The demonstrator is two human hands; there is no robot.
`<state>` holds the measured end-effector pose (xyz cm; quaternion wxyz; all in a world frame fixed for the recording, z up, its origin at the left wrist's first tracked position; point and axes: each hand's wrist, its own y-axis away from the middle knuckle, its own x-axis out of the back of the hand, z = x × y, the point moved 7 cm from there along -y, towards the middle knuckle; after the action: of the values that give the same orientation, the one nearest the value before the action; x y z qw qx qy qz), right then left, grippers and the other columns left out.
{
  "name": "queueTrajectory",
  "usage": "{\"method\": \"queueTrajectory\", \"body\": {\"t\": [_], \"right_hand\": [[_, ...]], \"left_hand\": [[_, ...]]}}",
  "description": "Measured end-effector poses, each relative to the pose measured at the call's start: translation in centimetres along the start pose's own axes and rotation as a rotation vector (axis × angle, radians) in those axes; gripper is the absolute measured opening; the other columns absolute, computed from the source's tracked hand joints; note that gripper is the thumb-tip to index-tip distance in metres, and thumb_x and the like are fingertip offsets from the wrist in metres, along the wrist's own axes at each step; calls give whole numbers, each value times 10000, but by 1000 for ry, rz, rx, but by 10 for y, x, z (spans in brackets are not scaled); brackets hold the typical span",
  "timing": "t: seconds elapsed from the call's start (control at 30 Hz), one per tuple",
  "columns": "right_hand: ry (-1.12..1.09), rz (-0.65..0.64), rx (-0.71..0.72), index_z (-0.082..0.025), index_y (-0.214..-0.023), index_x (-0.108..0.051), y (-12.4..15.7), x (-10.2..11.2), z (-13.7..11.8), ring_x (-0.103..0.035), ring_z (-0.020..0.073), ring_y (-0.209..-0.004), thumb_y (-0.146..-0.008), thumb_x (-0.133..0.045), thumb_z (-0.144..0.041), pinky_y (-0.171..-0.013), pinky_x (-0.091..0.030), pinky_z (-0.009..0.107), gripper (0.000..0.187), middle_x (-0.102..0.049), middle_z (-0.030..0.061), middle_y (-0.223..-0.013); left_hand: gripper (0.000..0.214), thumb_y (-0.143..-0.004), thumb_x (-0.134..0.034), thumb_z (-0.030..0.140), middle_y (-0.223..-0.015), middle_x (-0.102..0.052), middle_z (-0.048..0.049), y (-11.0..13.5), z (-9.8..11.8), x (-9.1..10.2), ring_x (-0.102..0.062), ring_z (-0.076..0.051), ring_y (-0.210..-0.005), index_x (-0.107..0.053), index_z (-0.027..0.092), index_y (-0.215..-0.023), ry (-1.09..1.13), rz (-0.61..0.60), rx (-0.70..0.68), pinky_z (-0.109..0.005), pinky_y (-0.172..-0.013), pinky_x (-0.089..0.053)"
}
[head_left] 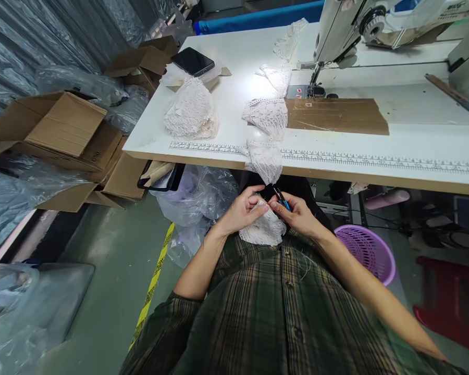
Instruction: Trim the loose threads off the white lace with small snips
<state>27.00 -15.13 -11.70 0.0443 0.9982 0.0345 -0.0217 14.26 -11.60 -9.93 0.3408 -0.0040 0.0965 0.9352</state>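
Observation:
Just below the table's front edge, my left hand (247, 209) pinches a white lace piece (262, 229) that rests in my lap. My right hand (294, 212) is closed around small blue-handled thread snips (283, 201), their tips pointing up and away from me. Its thumb and forefinger meet the lace close to my left fingertips. Beyond my hands, a chain of white lace pieces (264, 117) runs across the tabletop and hangs over the front edge. A stack of white lace (191, 110) sits to the left on the table.
A sewing machine (336, 36) stands at the back right, with a brown cardboard strip (338, 115) by its needle. A black phone (193, 61) lies behind the lace stack. Cardboard boxes (66, 125) are on the left. Below right are a purple basket (365, 252) and a red stool (449, 302).

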Motion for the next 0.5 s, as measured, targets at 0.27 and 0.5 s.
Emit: {"method": "queueTrajectory", "body": {"t": [0.27, 0.5], "right_hand": [[53, 56, 53, -192, -797, -606, 2, 0, -4, -386, 111, -583, -841, -643, -523, -537, -324, 251, 336, -484, -31, -661], [23, 65, -7, -196, -806, -607, 4, 5, 5, -336, 96, -524, -844, -635, -520, -476, -272, 240, 327, -468, -40, -639]], "left_hand": [[608, -798, -707, 316, -753, -636, 28, 0, -1, 0, -569, -87, -649, -448, 158, -1325, -6, 30, -22, -211, -654, -431], [565, -815, -682, 280, -805, -663, -5, -1, -2, -2, -620, -113, -744, -448, 148, -1311, 8, 4, -25, -221, -689, -458]]}}
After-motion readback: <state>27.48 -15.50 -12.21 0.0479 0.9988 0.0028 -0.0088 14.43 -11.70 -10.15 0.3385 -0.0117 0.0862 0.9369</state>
